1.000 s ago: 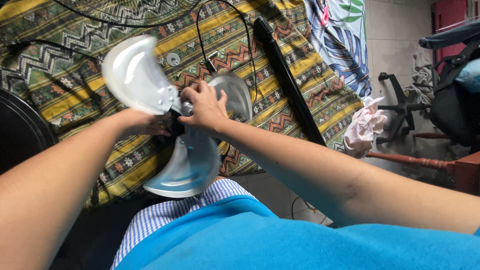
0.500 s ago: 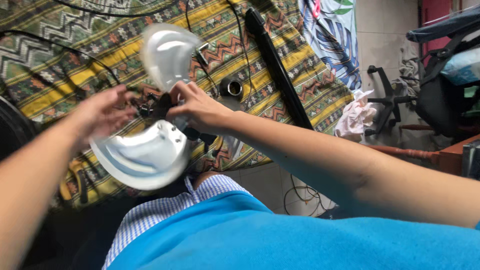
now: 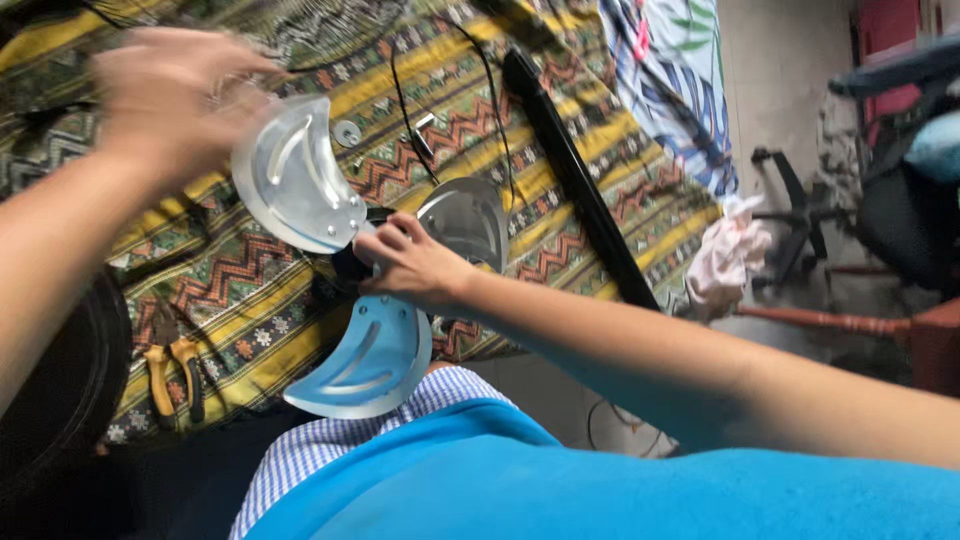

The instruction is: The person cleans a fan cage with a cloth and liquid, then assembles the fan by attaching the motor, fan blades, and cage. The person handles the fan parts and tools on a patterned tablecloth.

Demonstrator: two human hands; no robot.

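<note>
Nearest to the camera is the person's blue shirt, with checked cloth at its edge. Just above it lies the lowest blade of a metal fan blade set, which has three shiny blades around a dark hub. The right hand is at this hub, with the fingers curled and clenched on the centre part, so it holds the blade set over the edge of the patterned cloth. One blade points up to the left and another up to the right, behind the hand.

The left hand is higher, above the upper left blade and close to it. It is blurred; the fingers look loosely spread and they grasp nothing that I can see.

On the cloth at the left lie pliers with yellow handles, beside a dark round grille. Farther away lie a small metal washer, a black cable and a long black pole. A crumpled pale rag is at the right, beyond the cloth edge.
</note>
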